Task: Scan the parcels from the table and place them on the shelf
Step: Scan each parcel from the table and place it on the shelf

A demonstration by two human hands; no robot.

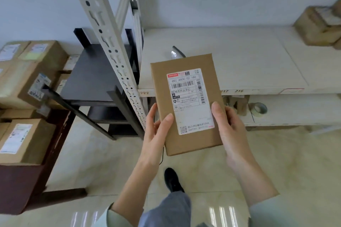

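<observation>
Holding a parcel (186, 105) above the pale shelf (239, 64), tiled floor (110, 153) below.

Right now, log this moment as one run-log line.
left hand: holds parcel | right hand: holds parcel | parcel: label up, in front of shelf | scanner: behind parcel

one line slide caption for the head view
Both hands, left and right, hold a labelled parcel in front of the shelf.
</observation>
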